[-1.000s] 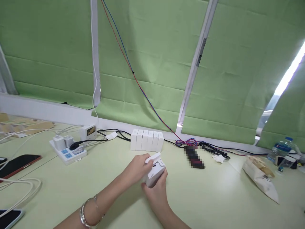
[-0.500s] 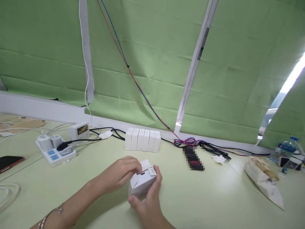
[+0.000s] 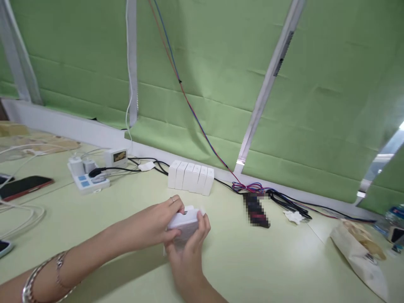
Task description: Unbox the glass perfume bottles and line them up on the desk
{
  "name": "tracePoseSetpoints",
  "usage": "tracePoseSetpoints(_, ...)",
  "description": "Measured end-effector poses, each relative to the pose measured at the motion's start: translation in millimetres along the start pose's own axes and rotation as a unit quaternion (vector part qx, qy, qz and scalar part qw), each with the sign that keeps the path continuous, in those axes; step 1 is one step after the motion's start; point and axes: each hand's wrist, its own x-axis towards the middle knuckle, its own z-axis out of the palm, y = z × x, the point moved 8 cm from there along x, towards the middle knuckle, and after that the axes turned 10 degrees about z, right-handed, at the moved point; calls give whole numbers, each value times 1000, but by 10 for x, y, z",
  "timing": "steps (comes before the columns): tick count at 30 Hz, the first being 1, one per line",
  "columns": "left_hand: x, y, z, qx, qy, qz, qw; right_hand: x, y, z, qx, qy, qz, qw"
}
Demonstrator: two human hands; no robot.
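A small white cardboard box (image 3: 187, 229) is held between both hands just above the table, tilted, with a dark slot showing at its upper end. My left hand (image 3: 166, 221) closes on its upper left edge, thumb against the near face and fingertips at the slot. Around the lower and right sides wraps my right hand (image 3: 189, 259), fingers along the right edge. The contents are hidden. Behind the hands, several similar white boxes (image 3: 191, 176) stand upright in a tight row.
Left lie a power strip (image 3: 91, 183) with chargers, a small display device (image 3: 116, 158) and a phone (image 3: 27, 186). Right are coiled black cables (image 3: 287, 204), a pixelated dark item (image 3: 256, 210), crumpled tissue (image 3: 293, 217), a cloth bag (image 3: 353, 252) and a bottle (image 3: 396, 216).
My view has swung left. The box now tilts with its near face more visible, and its open flaps barely show. My left thumb has come onto the near face.
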Motion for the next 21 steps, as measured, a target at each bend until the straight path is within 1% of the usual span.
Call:
tracePoseSetpoints(1,-7,14,19,7,4,6,1000,11,30,-21,20,-5,23,1000)
tracePoseSetpoints(3,-26,74,51,18,17,43,999,28,91,-37,53,-30,63,996)
tracePoseSetpoints(5,-54,151,57,14,35,95,995,32,129,-15,76,-62,80,992)
tracePoseSetpoints(7,-81,199,40,-4,43,126,991,29,164,19,104,-80,85,988)
tracePoseSetpoints(11,-106,238,-22,-55,19,146,988,42,261,98,181,-90,122,972)
tracePoseSetpoints(13,-103,233,-46,-95,8,149,984,47,260,140,198,-109,127,966)
tracePoseSetpoints(14,-94,202,-51,-116,7,140,983,45,245,149,196,-112,124,966)
tracePoseSetpoints(16,-65,96,-34,-148,15,102,983,23,228,141,171,-94,122,973)
tracePoseSetpoints(18,-33,-21,4,-164,35,68,984,-25,234,120,121,-44,129,983)
tracePoseSetpoints(19,-18,-64,29,-166,45,62,983,-55,239,120,92,-21,133,987)
tracePoseSetpoints(21,8,-109,72,-162,69,70,982,-104,243,147,33,9,133,990)
